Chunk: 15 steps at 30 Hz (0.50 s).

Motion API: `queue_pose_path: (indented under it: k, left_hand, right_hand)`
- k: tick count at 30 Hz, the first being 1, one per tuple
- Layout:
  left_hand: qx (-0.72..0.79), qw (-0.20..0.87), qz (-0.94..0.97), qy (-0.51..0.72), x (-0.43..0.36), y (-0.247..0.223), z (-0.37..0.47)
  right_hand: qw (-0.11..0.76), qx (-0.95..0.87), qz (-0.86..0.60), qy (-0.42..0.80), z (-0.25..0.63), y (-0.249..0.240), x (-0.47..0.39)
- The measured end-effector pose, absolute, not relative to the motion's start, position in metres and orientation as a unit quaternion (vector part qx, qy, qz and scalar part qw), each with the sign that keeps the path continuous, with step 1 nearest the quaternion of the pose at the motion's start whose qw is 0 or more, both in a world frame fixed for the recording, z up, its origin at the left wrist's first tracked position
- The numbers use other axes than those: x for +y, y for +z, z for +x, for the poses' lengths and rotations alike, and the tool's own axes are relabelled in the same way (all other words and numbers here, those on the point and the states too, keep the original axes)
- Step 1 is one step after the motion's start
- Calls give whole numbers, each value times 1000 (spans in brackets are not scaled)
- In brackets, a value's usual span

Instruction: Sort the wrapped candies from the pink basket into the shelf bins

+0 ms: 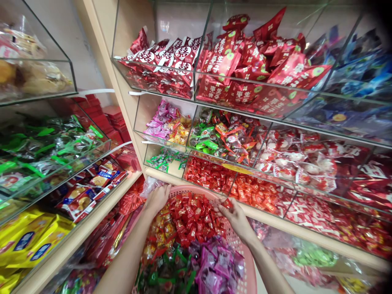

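A round pink plastic basket (251,265) with a perforated wall is below me, filled with wrapped candies in groups. Red candies (194,218) lie at its far side, yellow-orange candies (161,232) at the left, green-and-dark candies (167,267) near me and purple candies (217,265) at the right. My left hand (157,199) is closed over the basket's far left rim, its fingertips partly hidden. At the far right rim my right hand (233,214) has its fingers pinched together on a small red wrapped candy (227,203).
Clear-fronted bins on wooden shelves rise ahead, including small red candies (208,173) just beyond the basket and large red packets (245,65) higher up. At the left are green-wrapped sweets (45,143) and yellow packs (33,237). Bagged goods (315,255) lie low at the right.
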<state>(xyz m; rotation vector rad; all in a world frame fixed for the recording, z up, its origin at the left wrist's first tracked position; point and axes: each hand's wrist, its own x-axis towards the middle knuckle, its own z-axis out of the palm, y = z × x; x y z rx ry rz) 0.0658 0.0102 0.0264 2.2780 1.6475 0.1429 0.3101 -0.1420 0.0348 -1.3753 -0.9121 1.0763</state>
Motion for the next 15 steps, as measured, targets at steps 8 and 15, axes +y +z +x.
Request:
queue_pose_path:
  k: [8,15]
  left_hand:
    - [579,159,798,54,12,23,65]
    - [578,157,799,56,12,21,64]
  right_hand:
    - [391,-568,-696,198,323,28,-132]
    - [335,-597,-712,159,318,21,-122]
